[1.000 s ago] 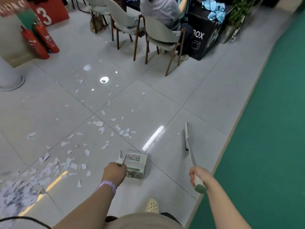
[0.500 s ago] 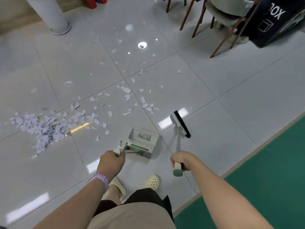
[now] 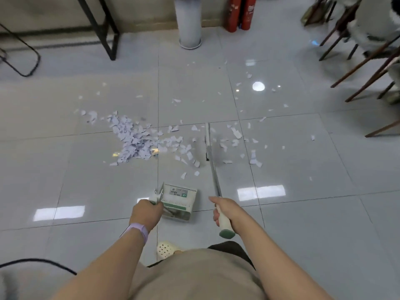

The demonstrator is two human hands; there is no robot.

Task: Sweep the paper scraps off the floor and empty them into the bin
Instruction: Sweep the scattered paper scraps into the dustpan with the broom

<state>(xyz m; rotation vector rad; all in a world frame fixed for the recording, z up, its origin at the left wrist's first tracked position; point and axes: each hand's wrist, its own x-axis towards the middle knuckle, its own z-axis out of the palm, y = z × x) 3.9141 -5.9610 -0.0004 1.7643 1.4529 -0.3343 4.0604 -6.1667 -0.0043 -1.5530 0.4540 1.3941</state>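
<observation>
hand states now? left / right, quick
Left hand: closed, gripping the dustpan by its handle.
Right hand: closed, gripping the broom at its handle end.

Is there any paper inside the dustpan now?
No, the dustpan holds no scraps; the scraps lie on the floor.

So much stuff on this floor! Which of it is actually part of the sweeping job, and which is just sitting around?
Part of the job:
- paper scraps, piled and scattered on the tiles
- broom, gripped by the right hand
- dustpan, held by the left hand

Just lying about:
- red fire extinguishers by the wall
- white pillar
- wooden chairs
- black cable
</observation>
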